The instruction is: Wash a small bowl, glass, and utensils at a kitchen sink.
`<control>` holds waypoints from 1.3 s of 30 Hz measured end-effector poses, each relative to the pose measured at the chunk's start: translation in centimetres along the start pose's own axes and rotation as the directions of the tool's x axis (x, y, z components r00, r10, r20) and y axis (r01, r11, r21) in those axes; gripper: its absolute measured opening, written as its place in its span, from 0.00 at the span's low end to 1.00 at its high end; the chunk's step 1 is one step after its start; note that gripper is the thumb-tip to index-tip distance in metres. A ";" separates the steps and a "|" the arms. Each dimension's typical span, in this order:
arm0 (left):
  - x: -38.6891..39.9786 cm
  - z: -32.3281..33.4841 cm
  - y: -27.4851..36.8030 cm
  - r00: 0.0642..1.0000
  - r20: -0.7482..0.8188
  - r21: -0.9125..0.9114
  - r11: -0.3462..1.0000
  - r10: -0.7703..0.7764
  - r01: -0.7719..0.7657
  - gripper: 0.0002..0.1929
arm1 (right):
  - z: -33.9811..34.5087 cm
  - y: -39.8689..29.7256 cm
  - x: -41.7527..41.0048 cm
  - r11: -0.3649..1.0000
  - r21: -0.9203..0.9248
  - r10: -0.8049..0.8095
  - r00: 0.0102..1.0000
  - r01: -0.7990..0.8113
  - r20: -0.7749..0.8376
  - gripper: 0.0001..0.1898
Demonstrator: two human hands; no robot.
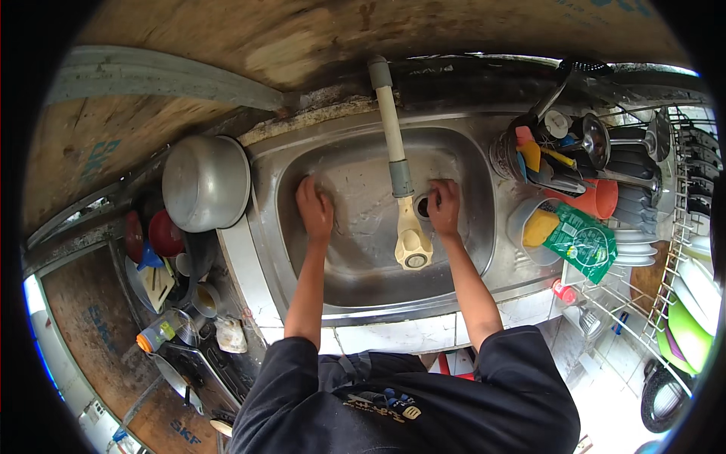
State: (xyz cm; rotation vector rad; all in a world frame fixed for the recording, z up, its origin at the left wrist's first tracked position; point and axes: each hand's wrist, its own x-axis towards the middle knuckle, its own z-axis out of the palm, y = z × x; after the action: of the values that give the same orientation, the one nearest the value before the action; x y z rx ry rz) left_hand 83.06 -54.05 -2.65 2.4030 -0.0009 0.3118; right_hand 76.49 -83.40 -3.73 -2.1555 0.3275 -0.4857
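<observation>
Both of my hands are inside a stainless steel sink basin [363,238]. Over on the basin's left side is my left hand [315,213], its thumb apart from the bent fingers and nothing seen in it. My right hand [445,209] is beside the round drain [422,207], with its fingers curled. A small dark patch shows between thumb and fingers there; whether it is a gap or a thing is unclear. Between the hands, a plastic faucet pipe [390,125] reaches over the basin and ends in a cream faucet head [414,244].
A large metal pot [207,184] stands tilted left of the sink. On the right are a utensil holder [505,156], a clear container with a yellow sponge [540,228], a green packet [584,243] and a wire dish rack [661,306]. A wooden board [317,34] hangs overhead.
</observation>
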 end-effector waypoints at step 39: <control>-8.2 7.9 13.7 0.942 0.223 -0.224 0.953 0.252 -0.202 0.32 | -1.0 0.4 -2.5 0.925 -0.264 -0.316 0.938 0.272 -0.141 0.17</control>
State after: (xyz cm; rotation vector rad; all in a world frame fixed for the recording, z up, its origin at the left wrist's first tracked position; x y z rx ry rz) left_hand 75.66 -70.22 -1.23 2.2281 -0.4108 0.1054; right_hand 73.82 -83.36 -4.02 -2.4176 0.1653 -0.8561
